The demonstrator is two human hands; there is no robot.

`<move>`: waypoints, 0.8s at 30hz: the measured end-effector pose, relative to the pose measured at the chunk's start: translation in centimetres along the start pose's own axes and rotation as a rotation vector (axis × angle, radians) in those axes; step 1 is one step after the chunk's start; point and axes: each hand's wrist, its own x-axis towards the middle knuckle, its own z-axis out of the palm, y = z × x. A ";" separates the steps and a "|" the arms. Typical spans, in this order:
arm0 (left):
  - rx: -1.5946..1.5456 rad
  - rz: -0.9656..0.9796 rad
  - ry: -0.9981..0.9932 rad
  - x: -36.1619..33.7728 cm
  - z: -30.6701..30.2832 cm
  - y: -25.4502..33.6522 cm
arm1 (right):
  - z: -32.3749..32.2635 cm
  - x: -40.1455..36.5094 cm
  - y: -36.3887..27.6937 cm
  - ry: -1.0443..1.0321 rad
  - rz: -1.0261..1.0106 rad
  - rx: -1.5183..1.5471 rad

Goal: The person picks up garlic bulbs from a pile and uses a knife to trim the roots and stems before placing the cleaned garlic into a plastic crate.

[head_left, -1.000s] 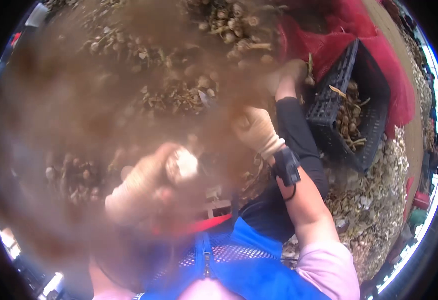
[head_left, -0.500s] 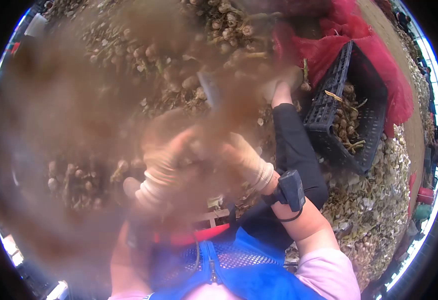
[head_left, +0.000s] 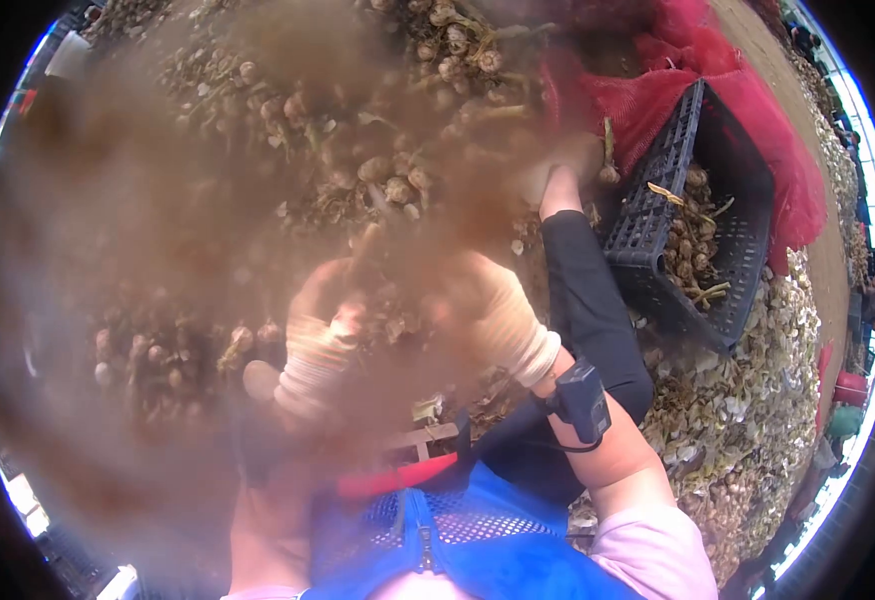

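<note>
Brown smears across the lens blur much of the view. My left hand (head_left: 316, 330), in a pale knitted glove, is curled at the centre left. A tan stalk-like piece (head_left: 364, 248) rises by its fingers, its lower end hidden. My right hand (head_left: 506, 318), gloved too, is bent inward opposite it, its fingertips lost in the smear. Several garlic bulbs (head_left: 398, 188) with dry stalks lie on the heap just beyond my hands. Whatever is between the hands is too blurred to name.
A black plastic crate (head_left: 648, 215) stands tilted at the right with garlic (head_left: 693, 235) inside. Red mesh netting (head_left: 798, 190) drapes behind it. Loose pale skins (head_left: 738, 400) cover the ground at the right. My dark-trousered leg (head_left: 598, 290) stretches forward beside the crate.
My left hand has turned more upright, and the tan piece now shows by its fingers. The right hand has shifted slightly. A pale blade-like shape beyond the hands no longer shows clearly.
</note>
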 end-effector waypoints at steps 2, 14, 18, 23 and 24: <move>0.578 0.402 -0.073 0.8 -2.2 -1.4 | -0.3 0.1 0.5 -0.018 0.046 -0.060; -0.166 0.627 0.886 0.7 -15.1 4.9 | -0.2 0.3 0.6 -0.179 0.320 0.151; -0.284 0.340 0.823 8.0 -16.4 1.3 | 0.1 1.0 0.8 -0.098 0.271 0.144; 0.832 0.048 0.360 21.4 -10.4 -8.5 | -1.2 2.1 1.2 -0.080 0.370 0.043; 0.867 0.033 0.316 22.8 -9.0 -9.2 | -1.4 2.3 1.6 -0.077 0.350 -0.018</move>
